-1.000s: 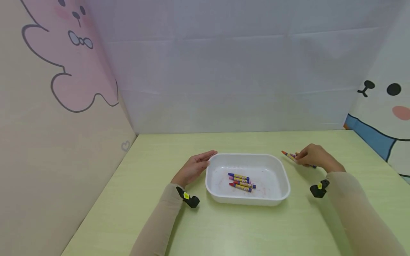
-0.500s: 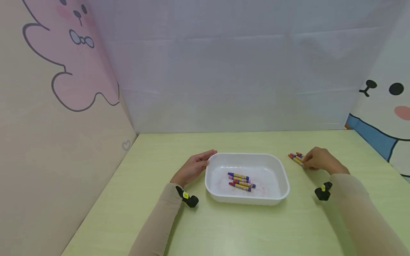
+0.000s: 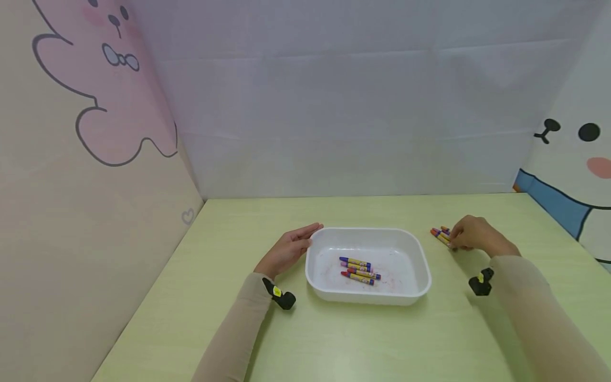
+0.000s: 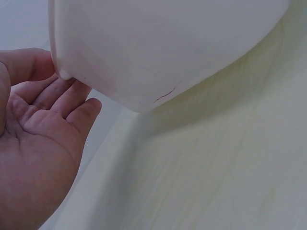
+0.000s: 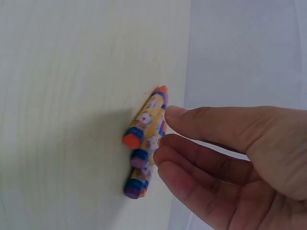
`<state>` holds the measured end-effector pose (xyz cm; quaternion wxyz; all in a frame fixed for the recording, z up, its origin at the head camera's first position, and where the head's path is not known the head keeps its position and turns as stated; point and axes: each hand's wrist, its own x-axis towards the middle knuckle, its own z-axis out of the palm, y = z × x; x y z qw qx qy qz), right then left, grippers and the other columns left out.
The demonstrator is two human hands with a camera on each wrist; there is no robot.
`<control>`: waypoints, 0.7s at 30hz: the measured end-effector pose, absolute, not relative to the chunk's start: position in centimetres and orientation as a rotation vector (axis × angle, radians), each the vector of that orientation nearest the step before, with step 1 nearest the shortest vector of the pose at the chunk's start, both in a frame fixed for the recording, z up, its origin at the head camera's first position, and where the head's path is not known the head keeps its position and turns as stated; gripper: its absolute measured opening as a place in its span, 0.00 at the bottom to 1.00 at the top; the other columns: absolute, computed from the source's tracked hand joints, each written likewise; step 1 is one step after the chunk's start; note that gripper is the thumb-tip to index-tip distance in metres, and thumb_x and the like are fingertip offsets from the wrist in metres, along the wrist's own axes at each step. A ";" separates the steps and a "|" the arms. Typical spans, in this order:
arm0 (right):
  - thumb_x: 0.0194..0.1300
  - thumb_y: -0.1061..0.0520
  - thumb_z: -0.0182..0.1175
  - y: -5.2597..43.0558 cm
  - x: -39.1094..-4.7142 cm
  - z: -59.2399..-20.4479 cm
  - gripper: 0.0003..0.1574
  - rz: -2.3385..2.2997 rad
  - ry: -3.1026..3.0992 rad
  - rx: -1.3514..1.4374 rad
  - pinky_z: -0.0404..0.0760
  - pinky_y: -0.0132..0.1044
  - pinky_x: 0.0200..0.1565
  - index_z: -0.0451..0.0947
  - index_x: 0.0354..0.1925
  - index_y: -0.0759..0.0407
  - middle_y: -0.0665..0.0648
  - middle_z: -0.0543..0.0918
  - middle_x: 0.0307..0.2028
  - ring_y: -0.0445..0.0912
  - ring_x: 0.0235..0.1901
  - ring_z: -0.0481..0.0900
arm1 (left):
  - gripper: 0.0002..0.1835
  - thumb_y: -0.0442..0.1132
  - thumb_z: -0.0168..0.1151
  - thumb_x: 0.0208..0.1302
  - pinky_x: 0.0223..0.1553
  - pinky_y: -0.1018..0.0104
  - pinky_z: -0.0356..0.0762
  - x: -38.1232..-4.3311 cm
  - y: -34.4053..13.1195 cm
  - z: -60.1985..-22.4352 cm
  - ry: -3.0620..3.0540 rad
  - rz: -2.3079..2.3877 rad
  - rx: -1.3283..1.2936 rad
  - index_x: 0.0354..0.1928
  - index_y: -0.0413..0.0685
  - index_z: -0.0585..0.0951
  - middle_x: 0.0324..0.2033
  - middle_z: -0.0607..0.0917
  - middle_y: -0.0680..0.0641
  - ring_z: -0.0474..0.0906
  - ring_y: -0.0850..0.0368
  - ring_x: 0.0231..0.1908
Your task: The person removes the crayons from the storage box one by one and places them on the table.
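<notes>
In the head view, my left hand (image 3: pixel 286 250) rests against the left corner of a white tray (image 3: pixel 368 297), fingers extended along its side. The left wrist view shows its fingertips touching the tray rim (image 4: pixel 53 43) from outside. Inside the tray lie several crayons (image 3: pixel 358 269), blue, pink and red, with yellow wrappers. To the right of the tray, my right hand (image 3: pixel 479 236) is over a small bunch of crayons (image 3: pixel 439 236). In the right wrist view, thumb and fingers stand apart, close beside these orange and purple crayons (image 5: pixel 148 129), with nothing pinched between them.
The tray stands on a pale yellow-green table (image 3: pixel 248 217). A white sheet (image 3: pixel 305 127) rises behind it, with cartoon-printed panels (image 3: pixel 105 122) at both sides. Each wrist wears a small black camera (image 3: pixel 481 282).
My right hand has shifted slightly right and its orange crayon now lies close alongside the others; the fingers have let go. The left hand and tray have stayed put.
</notes>
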<state>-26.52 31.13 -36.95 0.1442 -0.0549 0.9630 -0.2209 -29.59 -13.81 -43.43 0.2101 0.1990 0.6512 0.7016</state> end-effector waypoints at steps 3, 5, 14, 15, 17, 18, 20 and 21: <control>0.61 0.60 0.61 30.3 -26.5 -35.9 0.16 -0.615 2.835 -0.210 0.81 0.42 0.32 0.81 0.43 0.73 0.64 0.84 0.32 0.49 0.29 0.80 | 0.26 0.28 0.45 0.72 0.70 0.63 0.62 -29.6 -13.7 -43.4 1.811 1.954 0.538 0.71 0.43 0.63 0.70 0.66 0.48 0.60 0.55 0.71; 0.62 0.60 0.59 29.5 -26.5 -35.1 0.17 -0.616 2.870 -0.250 0.82 0.45 0.33 0.81 0.44 0.73 0.67 0.84 0.37 0.52 0.33 0.81 | 0.26 0.28 0.45 0.72 0.69 0.64 0.62 -29.6 -13.7 -43.3 1.812 1.957 0.523 0.71 0.44 0.64 0.70 0.67 0.49 0.61 0.56 0.70; 0.65 0.56 0.61 24.3 -26.8 -32.3 0.18 -0.773 2.838 -0.384 0.84 0.42 0.35 0.81 0.47 0.68 0.60 0.87 0.36 0.44 0.32 0.82 | 0.26 0.28 0.45 0.72 0.69 0.62 0.62 -29.6 -13.7 -43.5 1.818 1.958 0.518 0.71 0.44 0.63 0.70 0.66 0.48 0.60 0.55 0.71; 0.64 0.56 0.61 23.7 -26.9 -32.2 0.18 -0.789 2.825 -0.399 0.85 0.42 0.36 0.81 0.47 0.67 0.59 0.87 0.37 0.44 0.33 0.83 | 0.26 0.28 0.45 0.72 0.69 0.62 0.62 -29.6 -13.7 -43.5 1.819 1.959 0.518 0.71 0.44 0.63 0.70 0.66 0.48 0.60 0.55 0.71; 0.64 0.56 0.62 22.4 -27.2 -32.2 0.17 -0.829 2.780 -0.422 0.86 0.42 0.38 0.81 0.47 0.68 0.59 0.87 0.37 0.46 0.34 0.83 | 0.26 0.28 0.45 0.73 0.69 0.63 0.63 -29.6 -13.7 -43.5 1.819 1.962 0.514 0.71 0.44 0.64 0.70 0.67 0.48 0.60 0.55 0.71; 0.64 0.57 0.62 21.7 -27.3 -32.3 0.17 -0.842 2.759 -0.436 0.86 0.42 0.39 0.81 0.47 0.68 0.59 0.87 0.38 0.47 0.35 0.84 | 0.26 0.28 0.45 0.73 0.69 0.63 0.63 -29.5 -13.7 -43.4 1.819 1.962 0.516 0.71 0.44 0.64 0.70 0.67 0.48 0.60 0.55 0.71; 0.64 0.57 0.62 20.5 -27.6 -32.6 0.17 -0.844 2.711 -0.478 0.86 0.42 0.41 0.81 0.48 0.68 0.58 0.87 0.38 0.49 0.37 0.84 | 0.25 0.28 0.45 0.73 0.69 0.63 0.63 -29.5 -13.6 -43.4 1.815 1.964 0.513 0.71 0.44 0.64 0.70 0.67 0.48 0.61 0.55 0.70; 0.64 0.58 0.62 19.9 -27.6 -32.8 0.17 -0.837 2.685 -0.504 0.86 0.41 0.41 0.81 0.48 0.68 0.58 0.87 0.38 0.49 0.37 0.84 | 0.26 0.28 0.44 0.73 0.69 0.62 0.63 -29.5 -13.6 -43.4 1.813 1.964 0.520 0.71 0.44 0.64 0.70 0.67 0.48 0.60 0.55 0.71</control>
